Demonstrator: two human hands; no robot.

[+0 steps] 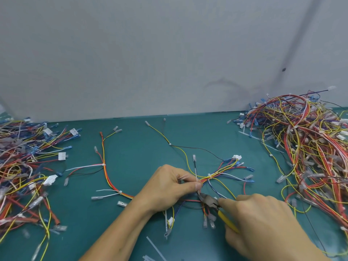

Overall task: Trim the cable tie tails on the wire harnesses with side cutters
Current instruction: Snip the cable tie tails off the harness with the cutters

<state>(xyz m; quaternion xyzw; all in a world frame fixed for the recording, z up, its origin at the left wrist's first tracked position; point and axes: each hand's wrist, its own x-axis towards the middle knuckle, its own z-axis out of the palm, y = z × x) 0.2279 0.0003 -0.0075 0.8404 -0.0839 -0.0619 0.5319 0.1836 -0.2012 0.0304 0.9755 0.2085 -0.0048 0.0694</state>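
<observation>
A: Pinching the wire harness (216, 177), is that left hand (169, 189)?

B: Yes. Thumb and forefinger are closed on its bundle of red, yellow and blue wires, in the middle of the green mat (131, 147), towards the near edge. A pale strip by the fingertips is too blurred to name.

A: And the right hand (263, 223)?

B: Its fingers are wrapped round the yellow handles of the side cutters (211, 201), near and right of the left hand. The dark head points far-left, its tip just beside the left thumb, at the bundle. Whether the blades are parted I cannot tell.

A: What else lies about?

B: A white cable tie (209, 176) binds the bundle just right of the left fingers. A long tie tail (82, 167) juts left from a branch further left. A tangled left heap (22, 157) and right heap (310, 147) of harnesses sit at the mat's sides, and cut strips (154, 248) lie at the near edge.
</observation>
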